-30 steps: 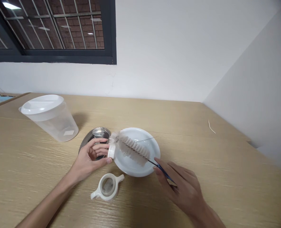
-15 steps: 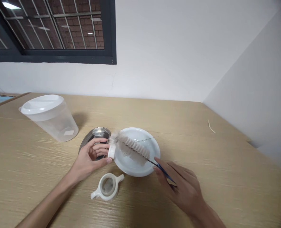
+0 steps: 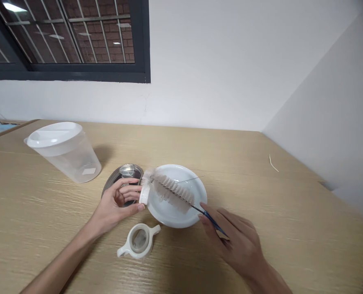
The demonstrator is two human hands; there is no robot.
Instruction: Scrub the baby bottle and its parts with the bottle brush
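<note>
Brush (image 3: pixel 173 194) barely budged, slanting above the white dish (image 3: pixel 169 218), bristle tip to 10 o'clock, blue handle (image 3: pixel 212 221) to 4; right hand (image 3: pixel 236 239) clamped on that, left hand (image 3: pixel 111 208) half-curled, pinching a white collar (image 3: pixel 144 196)

Upper left, there's the dark-framed window (image 3: pixel 68 41), pale metal bars (image 3: pixel 100 18) showing | left of frame, a translucent plastic pitcher (image 3: pixel 69 159) with white lid (image 3: pixel 54 132) stands on the wood-grain tabletop (image 3: pixel 292 220) | and middle right, look, a thin, bent white strand (image 3: pixel 271 164)!
</note>
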